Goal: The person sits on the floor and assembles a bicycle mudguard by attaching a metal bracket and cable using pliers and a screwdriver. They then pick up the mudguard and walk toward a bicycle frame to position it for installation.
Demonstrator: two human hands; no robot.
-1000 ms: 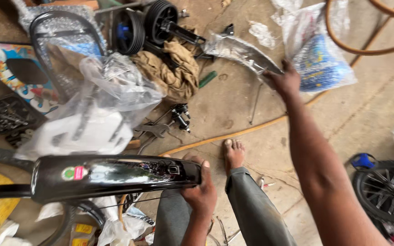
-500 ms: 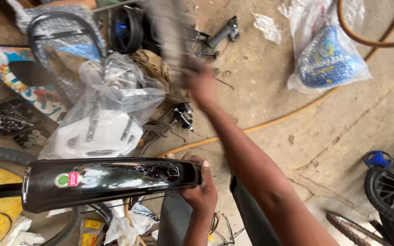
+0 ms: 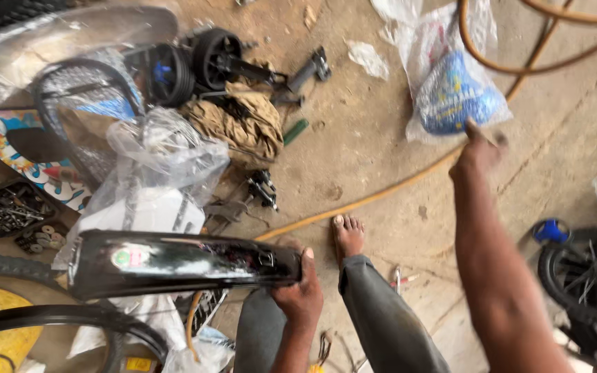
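Across the lower left of the frame lies a glossy black bicycle mudguard (image 3: 174,261), its right end gripped by the left hand (image 3: 300,297), fingers wrapped closed. At upper right, the right hand (image 3: 477,153) reaches out blurred beside a plastic-wrapped blue bundle (image 3: 456,97); whether its fingers are open cannot be told.

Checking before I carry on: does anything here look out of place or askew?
Nothing looks damaged or spilled. Parts lie scattered loose on the floor; the left hand grips the black fender by one end, and the right hand is beside the blue bagged item.
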